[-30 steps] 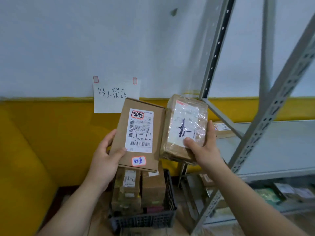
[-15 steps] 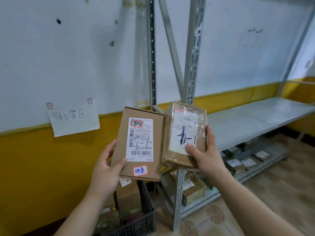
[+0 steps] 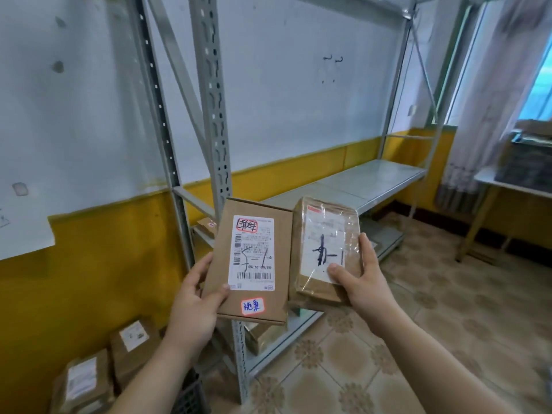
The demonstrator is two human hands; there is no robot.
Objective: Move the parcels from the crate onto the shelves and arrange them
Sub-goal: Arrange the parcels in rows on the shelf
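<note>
Hands | left hand [image 3: 194, 306] grips flat parcel [image 3: 254, 264] | right hand [image 3: 363, 282] grips taped parcel [image 3: 325, 249] | parcels touching, upright

Cropped and covered
White paper note [image 3: 24, 231] left of the left hand [image 3: 194, 306] runs off-frame; its forearm hides most of the dark plastic crate [image 3: 194, 398].

A brown parcel [image 3: 254, 264] bears a white label, the wall [image 3: 89, 264] has a yellow band, and the tiles [image 3: 418, 339] show brown florets.

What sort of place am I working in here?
Probably a small parcel storeroom: grey metal shelving, a labelled box in the left hand, a taped parcel in the right hand, more boxes lower left.
</note>
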